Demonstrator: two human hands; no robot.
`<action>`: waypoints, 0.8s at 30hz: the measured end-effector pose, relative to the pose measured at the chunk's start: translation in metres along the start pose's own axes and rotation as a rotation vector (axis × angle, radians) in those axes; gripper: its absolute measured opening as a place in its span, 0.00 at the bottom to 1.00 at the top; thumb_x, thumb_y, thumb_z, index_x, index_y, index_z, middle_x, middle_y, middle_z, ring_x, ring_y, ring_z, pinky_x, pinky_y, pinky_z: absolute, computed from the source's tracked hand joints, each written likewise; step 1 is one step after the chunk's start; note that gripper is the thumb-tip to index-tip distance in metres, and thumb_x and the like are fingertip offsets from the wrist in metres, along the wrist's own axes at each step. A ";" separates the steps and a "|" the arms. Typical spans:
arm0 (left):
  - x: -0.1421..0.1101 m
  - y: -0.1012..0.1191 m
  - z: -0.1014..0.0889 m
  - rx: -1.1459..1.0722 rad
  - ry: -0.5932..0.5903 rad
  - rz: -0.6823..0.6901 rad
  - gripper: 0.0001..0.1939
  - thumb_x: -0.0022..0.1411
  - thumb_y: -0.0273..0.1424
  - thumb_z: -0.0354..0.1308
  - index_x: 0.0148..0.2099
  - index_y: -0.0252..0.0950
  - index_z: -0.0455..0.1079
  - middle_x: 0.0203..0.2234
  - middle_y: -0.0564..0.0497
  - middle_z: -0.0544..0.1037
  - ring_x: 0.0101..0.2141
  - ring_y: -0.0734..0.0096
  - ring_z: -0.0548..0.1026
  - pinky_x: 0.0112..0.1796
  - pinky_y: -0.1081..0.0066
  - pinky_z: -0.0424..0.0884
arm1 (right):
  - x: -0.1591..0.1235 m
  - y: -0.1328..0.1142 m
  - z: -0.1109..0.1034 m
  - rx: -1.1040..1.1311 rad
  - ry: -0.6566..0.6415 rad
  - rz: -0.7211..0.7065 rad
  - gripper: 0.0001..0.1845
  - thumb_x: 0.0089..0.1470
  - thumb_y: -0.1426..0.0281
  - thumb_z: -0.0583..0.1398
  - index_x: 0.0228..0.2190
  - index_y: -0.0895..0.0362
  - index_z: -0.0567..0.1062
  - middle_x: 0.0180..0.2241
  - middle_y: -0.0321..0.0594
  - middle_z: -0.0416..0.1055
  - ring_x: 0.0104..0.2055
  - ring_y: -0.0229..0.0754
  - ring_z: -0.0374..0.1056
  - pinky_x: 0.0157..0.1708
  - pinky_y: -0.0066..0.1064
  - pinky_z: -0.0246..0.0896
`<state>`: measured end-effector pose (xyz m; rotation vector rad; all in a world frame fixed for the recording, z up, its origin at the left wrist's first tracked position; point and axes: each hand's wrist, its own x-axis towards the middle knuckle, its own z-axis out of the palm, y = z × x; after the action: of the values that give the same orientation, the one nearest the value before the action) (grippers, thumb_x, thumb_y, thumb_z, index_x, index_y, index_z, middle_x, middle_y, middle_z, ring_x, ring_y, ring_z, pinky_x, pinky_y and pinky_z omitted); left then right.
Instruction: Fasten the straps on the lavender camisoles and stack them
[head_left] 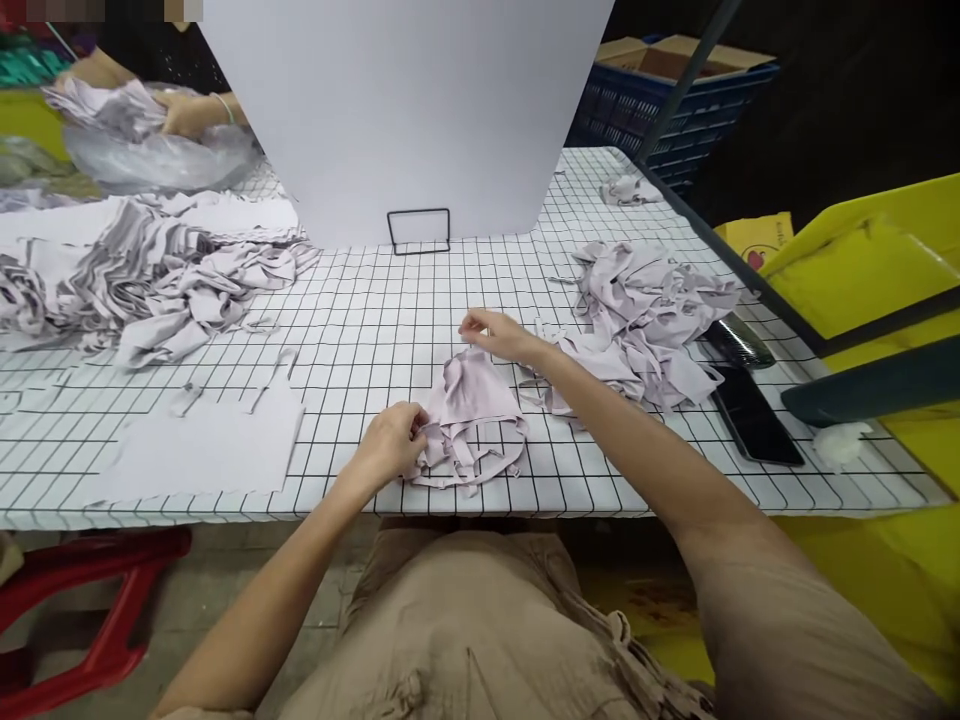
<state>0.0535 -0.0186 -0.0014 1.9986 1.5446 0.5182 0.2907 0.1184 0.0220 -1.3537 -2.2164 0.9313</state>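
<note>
A small pale lilac garment with thin straps [476, 390] lies crumpled on the grid-patterned table in front of me. My left hand [394, 440] is closed at its left edge, fingers pinching the fabric. Just above its top end is my right hand [496, 333], with thumb and fingers drawn together; whether any cloth is between them I cannot make out. To the right, close to my right forearm, is a heap of similar lilac garments [637, 300]. On the left a flat lilac garment with straps [217, 440] is spread out near the front edge.
A large white board [420, 110] stands behind a black wire stand [418, 232]. Stacked lilac cloth [97, 260] covers the table's left. A phone [754, 415] lies at right. Behind the stack, another person's hand [187, 113] handles cloth over a plastic bag [157, 160].
</note>
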 end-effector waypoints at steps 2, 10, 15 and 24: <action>-0.001 0.000 -0.003 -0.197 0.049 -0.050 0.04 0.57 0.28 0.55 0.33 0.39 0.71 0.26 0.50 0.76 0.31 0.63 0.75 0.36 0.64 0.71 | -0.003 0.000 0.005 -0.002 -0.050 0.020 0.07 0.50 0.68 0.64 0.32 0.56 0.74 0.37 0.43 0.75 0.44 0.47 0.66 0.45 0.38 0.61; 0.008 0.018 -0.006 -0.675 0.230 -0.122 0.21 0.58 0.37 0.63 0.53 0.39 0.67 0.36 0.50 0.76 0.38 0.65 0.77 0.42 0.62 0.74 | -0.015 -0.037 -0.007 0.244 -0.124 -0.013 0.12 0.58 0.60 0.58 0.30 0.56 0.69 0.28 0.35 0.68 0.29 0.36 0.63 0.28 0.28 0.57; 0.020 0.012 -0.002 -0.715 0.073 -0.103 0.16 0.52 0.40 0.68 0.39 0.36 0.74 0.28 0.51 0.77 0.33 0.64 0.76 0.42 0.61 0.73 | -0.023 -0.073 -0.035 0.702 -0.231 -0.081 0.17 0.52 0.57 0.67 0.31 0.57 0.71 0.28 0.33 0.71 0.26 0.33 0.65 0.24 0.25 0.59; 0.038 0.042 -0.037 -0.966 0.048 0.170 0.19 0.55 0.32 0.65 0.50 0.39 0.72 0.46 0.47 0.78 0.49 0.62 0.75 0.48 0.64 0.72 | -0.030 -0.093 -0.062 0.617 -0.227 -0.159 0.12 0.49 0.62 0.70 0.30 0.58 0.80 0.28 0.35 0.75 0.29 0.33 0.68 0.30 0.27 0.64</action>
<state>0.0723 0.0170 0.0523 1.3433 0.8566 1.1233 0.2842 0.0835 0.1321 -0.8067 -1.8992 1.5956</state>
